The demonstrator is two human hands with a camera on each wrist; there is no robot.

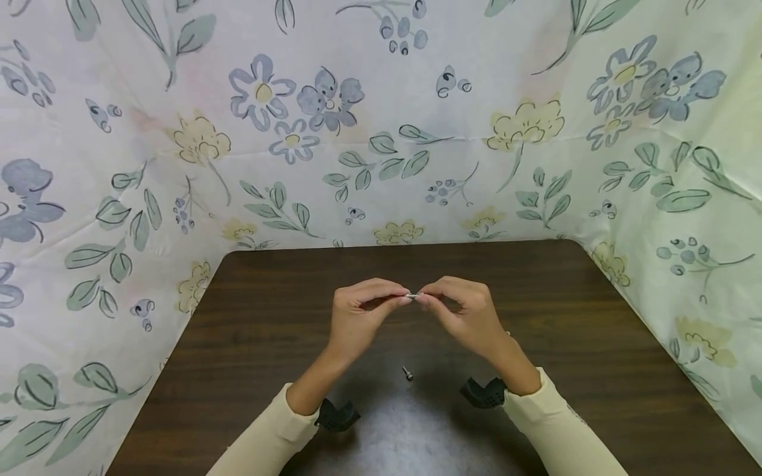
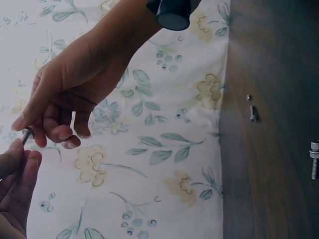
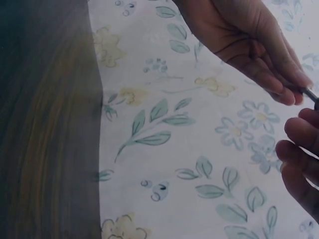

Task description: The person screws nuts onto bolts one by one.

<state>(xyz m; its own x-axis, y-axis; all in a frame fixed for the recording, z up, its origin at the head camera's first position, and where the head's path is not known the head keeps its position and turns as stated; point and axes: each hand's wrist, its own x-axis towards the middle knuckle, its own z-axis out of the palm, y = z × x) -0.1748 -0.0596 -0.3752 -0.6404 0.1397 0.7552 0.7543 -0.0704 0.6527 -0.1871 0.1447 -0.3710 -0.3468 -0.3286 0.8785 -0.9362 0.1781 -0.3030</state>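
Both hands meet in front of me over the table, fingertips almost touching at a small metal bolt (image 1: 413, 296). My left hand (image 1: 360, 314) pinches the bolt's shank between thumb and fingers. At its other end, the thumb and index finger of my right hand (image 1: 467, 314) pinch a small dark round piece (image 2: 30, 131); whether it is a nut or the bolt's head I cannot tell. The right hand's other fingers hang loosely curled in the left wrist view. In the right wrist view, the bolt (image 3: 310, 93) shows as a thin shaft between the two hands.
On the dark wooden table (image 1: 268, 370), a bolt (image 1: 407, 373) lies below the hands. The left wrist view also has a small nut (image 2: 249, 97), a loose bolt (image 2: 253, 113) and a bolt with a ring on its shank (image 2: 314, 159). Floral cloth (image 1: 381, 192) surrounds the table.
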